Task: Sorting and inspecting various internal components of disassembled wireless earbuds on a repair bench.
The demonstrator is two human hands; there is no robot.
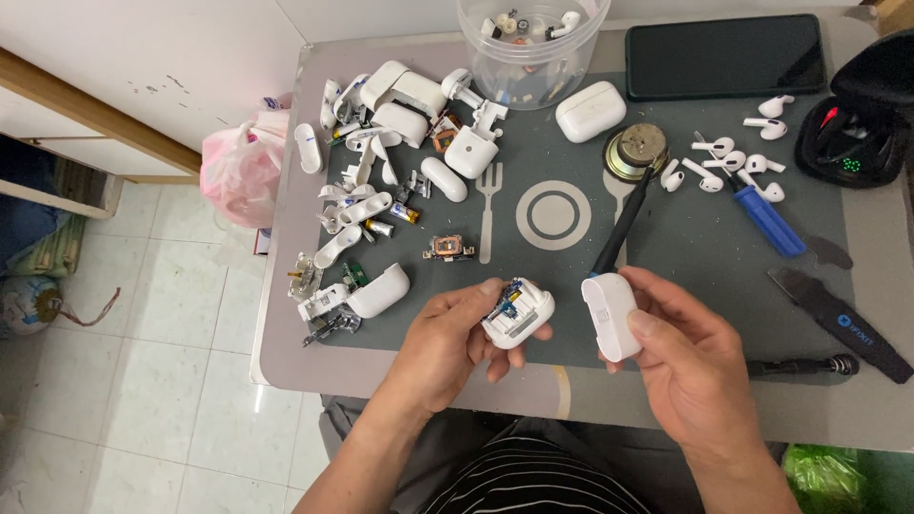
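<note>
Two case halves (519,315), one per hand (447,347).

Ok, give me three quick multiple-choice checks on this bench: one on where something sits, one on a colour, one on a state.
1. Where is the clear tub?
A. at the mat's far edge, middle
B. by the left hand
C. on the floor

2. What colour is the handle of the small tool lying right of the earbuds?
A. red
B. blue
C. yellow

3. What state is the case in the left hand?
A. sealed shut
B. opened, with its circuit board showing
C. wrapped in tape

Answers:
1 A, the tub stands at the top of the mat, next to the dark phone.
2 B, the handle is plainly blue.
3 B, a blue board and parts show inside it, while the right hand holds a separate white shell.
</note>
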